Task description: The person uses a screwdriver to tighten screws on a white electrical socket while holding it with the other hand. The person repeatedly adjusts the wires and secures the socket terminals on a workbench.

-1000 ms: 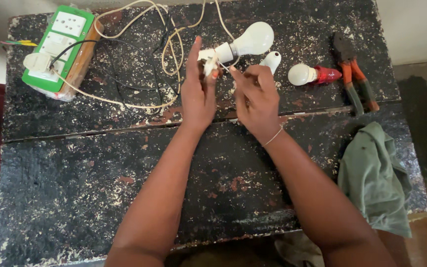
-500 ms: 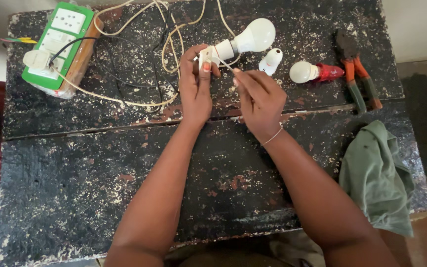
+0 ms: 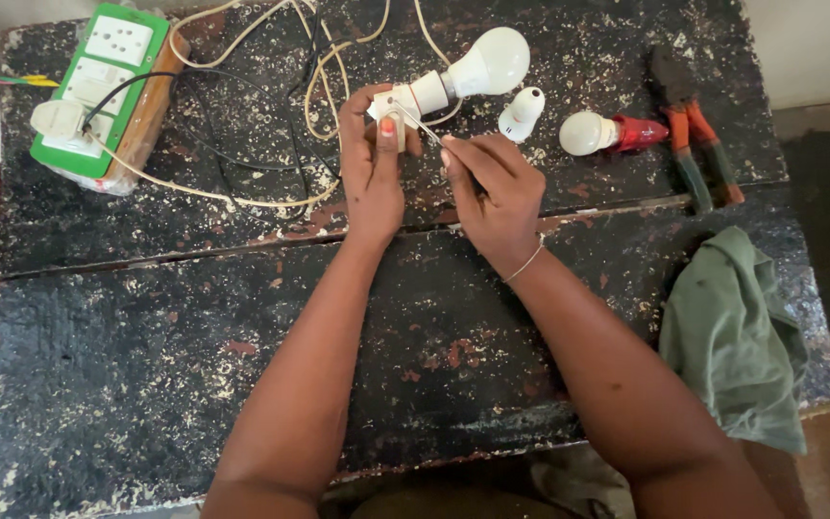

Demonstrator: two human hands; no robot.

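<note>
Left hand (image 3: 374,163) fingers closed around white bulb holder (image 3: 398,108) (bulb (image 3: 494,61) sticking out past fingertips); right hand (image 3: 494,192) pinches thin screwdriver (image 3: 422,126), tip at holder.

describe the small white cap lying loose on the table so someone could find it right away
Start at the black, paint-flecked table and go to its far edge, right of the hands. The small white cap lies there between the big white bulb that the left hand holds by its socket and the bulb with the red base. It is the only bell-shaped white piece with no glass globe.
</note>
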